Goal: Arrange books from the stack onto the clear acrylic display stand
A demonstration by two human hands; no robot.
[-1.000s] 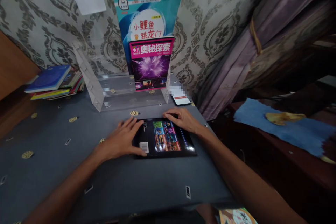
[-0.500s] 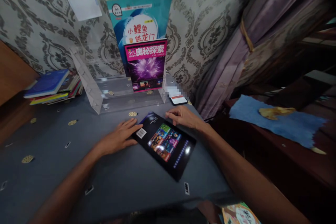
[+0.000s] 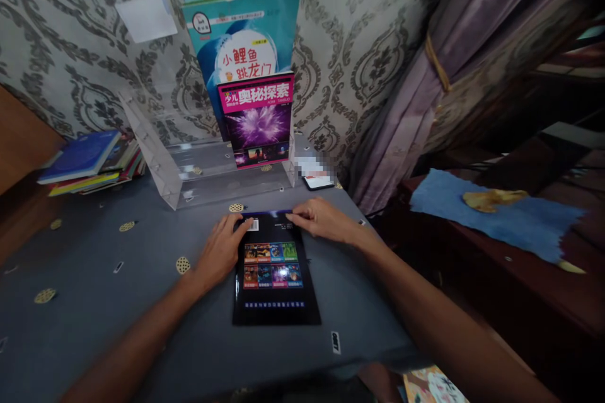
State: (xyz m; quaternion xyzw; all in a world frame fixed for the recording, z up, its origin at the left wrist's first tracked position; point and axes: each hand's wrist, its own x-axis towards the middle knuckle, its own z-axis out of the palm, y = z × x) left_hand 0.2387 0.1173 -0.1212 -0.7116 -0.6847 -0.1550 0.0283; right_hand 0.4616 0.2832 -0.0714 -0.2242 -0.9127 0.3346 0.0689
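Observation:
A black book lies back cover up on the table, its printed text upside down to me and a barcode near the far left corner. My left hand grips that far left corner, the thumb over the cover and the fingers along the edge. At the far right corner my right hand pinches the book between thumb and fingers. Beyond it, a pink and purple book stands upright in a clear acrylic rack. Two taller blue-green books, one of them a fish storybook, stand behind it.
A phone lies right of the rack, partly pixelated. Several books and booklets are stacked at the far left. Blue cloth lies on a dark red surface at right, beside a purple curtain. Another colourful book shows below the table's front edge.
The black book has turned from a slant to nearly square with me, its near end swinging left. My right hand has moved slightly left and now grips its far right corner.

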